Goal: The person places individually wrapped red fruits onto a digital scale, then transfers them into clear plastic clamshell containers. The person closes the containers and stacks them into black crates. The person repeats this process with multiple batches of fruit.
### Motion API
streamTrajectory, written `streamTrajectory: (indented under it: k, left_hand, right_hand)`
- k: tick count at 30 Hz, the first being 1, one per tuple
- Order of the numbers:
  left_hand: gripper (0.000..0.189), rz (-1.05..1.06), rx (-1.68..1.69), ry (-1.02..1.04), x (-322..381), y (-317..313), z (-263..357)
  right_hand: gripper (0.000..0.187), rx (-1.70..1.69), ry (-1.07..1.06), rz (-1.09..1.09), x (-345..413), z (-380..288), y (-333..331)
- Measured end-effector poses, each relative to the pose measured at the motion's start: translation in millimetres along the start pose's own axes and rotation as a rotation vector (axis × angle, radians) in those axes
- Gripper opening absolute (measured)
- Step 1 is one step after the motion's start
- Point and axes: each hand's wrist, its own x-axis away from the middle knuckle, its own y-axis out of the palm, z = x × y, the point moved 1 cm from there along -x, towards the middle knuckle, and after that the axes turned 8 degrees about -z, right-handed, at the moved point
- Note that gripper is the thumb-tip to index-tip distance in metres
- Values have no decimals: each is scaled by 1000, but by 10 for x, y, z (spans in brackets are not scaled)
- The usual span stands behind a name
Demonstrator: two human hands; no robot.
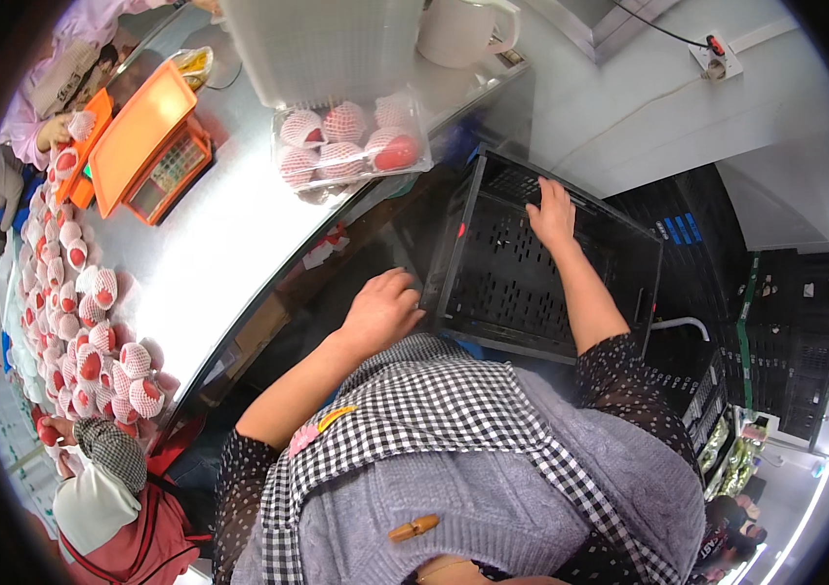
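Observation:
A black plastic crate (pixel 509 252) with slotted panels stands before me, right of the steel counter. My right hand (pixel 555 212) is over its far part, fingers stretched out and nothing seen in them; whether it touches the crate I cannot tell. Near the crate's left side hovers my left hand (pixel 384 311), slightly blurred, its fingers loosely bent and no object visible in it. On the counter edge beyond, a clear plastic clamshell box (pixel 352 139) contains several red fruits in foam net sleeves.
An orange weighing scale (pixel 147 139) stands on the steel counter (pixel 195 256). Many net-sleeved red fruits (pixel 85 358) are heaped at its left. Stacked clear containers (pixel 334 51) and a white pitcher (pixel 458 33) stand at the back. Black crates (pixel 787 329) are stacked right. Other people work at left.

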Motion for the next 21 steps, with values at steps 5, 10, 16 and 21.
streamTrajectory:
  k: [5, 10, 16, 21]
  left_hand:
    - [29, -129, -70, 404, -1148, 282, 377]
    - [29, -228, -295, 595, -2090, 792, 1016]
    - [39, -630, -602, 458, -2224, 828, 350]
    - [43, -1073, -1044, 81, -1955, 894, -217]
  right_hand:
    - [69, 172, -76, -121, -729, 116, -117]
    - [49, 154, 53, -270, -963, 117, 97]
    - [31, 85, -46, -184, -882, 203, 112]
    - [23, 28, -109, -130, -904, 215, 127]
